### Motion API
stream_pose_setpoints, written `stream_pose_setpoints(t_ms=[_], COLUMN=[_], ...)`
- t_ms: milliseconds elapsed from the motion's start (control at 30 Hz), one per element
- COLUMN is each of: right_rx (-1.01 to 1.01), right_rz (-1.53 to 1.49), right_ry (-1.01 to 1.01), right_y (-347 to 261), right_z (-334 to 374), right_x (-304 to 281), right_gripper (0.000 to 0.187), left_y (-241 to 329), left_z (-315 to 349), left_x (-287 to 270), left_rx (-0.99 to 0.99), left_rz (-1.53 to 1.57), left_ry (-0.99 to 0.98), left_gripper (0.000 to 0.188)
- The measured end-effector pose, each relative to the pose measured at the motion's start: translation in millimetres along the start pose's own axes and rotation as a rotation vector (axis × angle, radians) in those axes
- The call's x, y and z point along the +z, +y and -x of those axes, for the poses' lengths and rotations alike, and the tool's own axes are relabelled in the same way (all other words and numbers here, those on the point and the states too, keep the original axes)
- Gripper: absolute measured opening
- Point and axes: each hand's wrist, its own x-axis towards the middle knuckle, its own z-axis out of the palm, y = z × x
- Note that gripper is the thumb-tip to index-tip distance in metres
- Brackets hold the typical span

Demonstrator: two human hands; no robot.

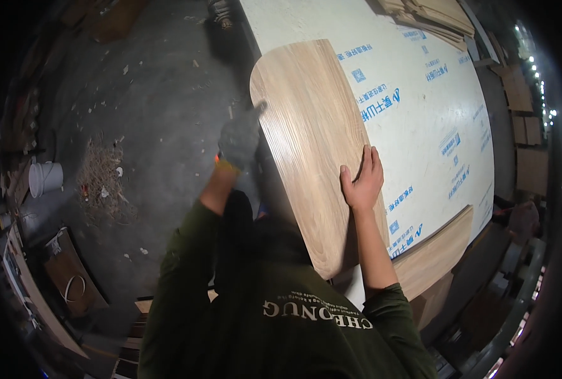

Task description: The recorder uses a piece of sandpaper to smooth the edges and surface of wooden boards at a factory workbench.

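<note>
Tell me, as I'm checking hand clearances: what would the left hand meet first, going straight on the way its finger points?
Probably the wood-grain board: its left edge lies right by the outstretched finger of the gloved left hand. Blur leaves unclear whether they touch or the finger hovers over it.

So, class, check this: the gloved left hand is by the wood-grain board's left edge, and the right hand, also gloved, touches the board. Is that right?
Not quite: the head view shows the right hand bare. It does touch the wood-grain board, and the gloved left hand is by its left edge.
</note>
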Motion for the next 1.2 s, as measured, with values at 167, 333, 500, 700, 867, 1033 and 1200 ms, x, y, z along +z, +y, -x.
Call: stream_pose_setpoints(t_ms=[167, 333, 500, 700, 867, 1033, 1200], right_rx=[-0.008, -0.010, -0.034, 0.031, 0.113, -0.104, -0.291], right_rz=[0.046, -0.051, -0.056, -0.067, 0.018, 0.046, 0.135], right_ry=[0.019, 0.027, -0.050, 0.018, 0.000, -0.166, -0.488], right_y=[1.1, 10.4, 53.0, 80.2, 28.4, 27.7, 49.3], right_z=[-0.8, 2.9, 73.5, 155.9, 120.9, 115.4, 108.3], right_x=[-1.0, -1.9, -33.6, -55.8, -32.3, -36.0, -58.0], right_gripper=[0.075, 0.074, 0.073, 0.075, 0.075, 0.102, 0.116], left_y=[106.3, 126.5, 85.4, 69.6, 23.3, 2.1, 12.8], left_z=[71.2, 103.8, 65.6, 10.3, -32.6, -28.1, -25.7], left_x=[-78.1, -89.0, -60.3, -35.8, 0.2, 4.8, 5.8], left_rx=[0.187, -0.151, -0.325, -0.266, -0.185, -0.297, -0.221], left_rz=[-0.259, 0.574, 0.453, 0.669, 0.580, 0.662, 0.558], left_ry=[-0.115, -0.689, -0.252, -0.184, -0.324, -0.429, -0.306], left_gripper=[0.032, 0.048, 0.037, 0.035, 0.037, 0.042, 0.045])
